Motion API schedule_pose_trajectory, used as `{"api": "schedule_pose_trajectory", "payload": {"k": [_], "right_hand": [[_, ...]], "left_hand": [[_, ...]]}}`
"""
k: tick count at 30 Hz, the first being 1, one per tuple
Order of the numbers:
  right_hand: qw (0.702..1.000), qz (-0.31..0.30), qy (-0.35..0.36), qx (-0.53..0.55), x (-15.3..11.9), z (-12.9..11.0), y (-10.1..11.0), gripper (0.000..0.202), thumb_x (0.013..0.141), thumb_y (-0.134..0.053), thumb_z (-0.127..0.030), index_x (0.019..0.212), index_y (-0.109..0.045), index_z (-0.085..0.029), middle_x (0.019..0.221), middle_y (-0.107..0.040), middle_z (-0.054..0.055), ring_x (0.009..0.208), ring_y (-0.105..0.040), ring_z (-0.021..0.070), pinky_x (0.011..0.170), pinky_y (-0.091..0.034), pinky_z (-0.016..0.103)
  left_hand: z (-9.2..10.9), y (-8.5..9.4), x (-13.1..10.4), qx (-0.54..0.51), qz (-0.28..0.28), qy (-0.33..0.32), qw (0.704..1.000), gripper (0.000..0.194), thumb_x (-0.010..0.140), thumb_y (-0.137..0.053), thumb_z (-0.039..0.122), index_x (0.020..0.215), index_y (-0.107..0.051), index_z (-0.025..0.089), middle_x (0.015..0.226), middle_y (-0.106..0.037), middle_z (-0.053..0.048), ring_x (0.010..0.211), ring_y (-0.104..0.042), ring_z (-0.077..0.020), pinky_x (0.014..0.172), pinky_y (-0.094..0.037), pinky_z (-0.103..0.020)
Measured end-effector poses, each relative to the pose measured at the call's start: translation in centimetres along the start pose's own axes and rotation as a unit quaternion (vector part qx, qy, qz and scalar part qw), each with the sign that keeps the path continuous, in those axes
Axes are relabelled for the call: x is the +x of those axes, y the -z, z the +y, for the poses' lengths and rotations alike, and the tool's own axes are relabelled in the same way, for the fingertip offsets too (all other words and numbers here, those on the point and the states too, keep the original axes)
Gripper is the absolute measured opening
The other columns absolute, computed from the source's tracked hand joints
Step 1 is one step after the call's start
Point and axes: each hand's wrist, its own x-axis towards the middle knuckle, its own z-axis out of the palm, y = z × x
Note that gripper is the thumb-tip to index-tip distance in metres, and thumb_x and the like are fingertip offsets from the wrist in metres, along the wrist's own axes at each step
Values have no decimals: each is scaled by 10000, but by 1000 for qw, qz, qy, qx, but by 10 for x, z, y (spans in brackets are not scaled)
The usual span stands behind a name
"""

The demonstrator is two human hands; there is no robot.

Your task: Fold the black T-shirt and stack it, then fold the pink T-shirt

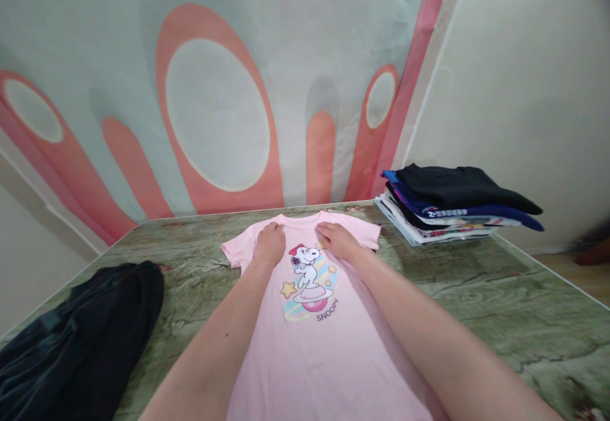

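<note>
A pink short-sleeved T-shirt point(305, 357) lies spread face up, its collar toward the far edge of the table. Its front carries a cartoon dog on a ringed planet, with stars and the word SNOOPY. On the chest, just below the left side of the collar, rests my left hand point(271, 243), palm down with fingers laid on the cloth. My right hand point(337, 240) lies flat at the matching spot on the right, fingers stretched toward the print. Both hands press on the fabric. The lower hem is out of view.
A stack of folded clothes point(457, 202), black and dark blue on top, sits at the back right. Dark crumpled cloth point(90, 338) lies at the left on the wood-patterned table point(190, 300). A printed wall covering point(295, 59) rises behind the table's far edge.
</note>
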Motion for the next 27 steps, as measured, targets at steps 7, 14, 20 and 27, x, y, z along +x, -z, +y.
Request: {"api": "schedule_pose_trajectory", "payload": {"k": [7,14,20,27], "right_hand": [[990,-43,-123,-55,8,1,-6,506,956,-318,-343,1377,-402,-77,1466,-371,164,1362,-287,241,1087,-224,392],[976,-32,-199,-84,29,-5,-11,420,874,-412,-260,1180,-555,-10,1238,-543,253,1174,-461,309,988,-324,401],[981,-7,-176,-84,21,-1,-14,467,929,-295,-272,1308,-455,-49,1422,-408,195,1308,-317,283,1067,-206,416],[974,-67,-204,-69,19,19,-13,556,963,-178,-380,1432,-314,-114,1527,-265,121,1387,-204,257,1081,-157,497]], "left_hand": [[-9,-24,-2,10,-36,0,999,537,964,-247,401,1416,-364,135,1505,-323,-111,1385,-262,-247,1110,-217,-429],[-2,-28,9,26,-59,32,997,515,948,-275,344,1382,-391,91,1468,-366,-174,1360,-307,-299,1071,-256,-482],[0,-27,6,26,-24,26,999,468,950,-258,254,1363,-404,89,1423,-424,-170,1335,-348,-256,1079,-254,-409],[-9,-30,9,3,-64,41,997,698,925,-237,581,1461,-290,137,1540,-232,-127,1406,-181,-342,1107,-176,-487]]}}
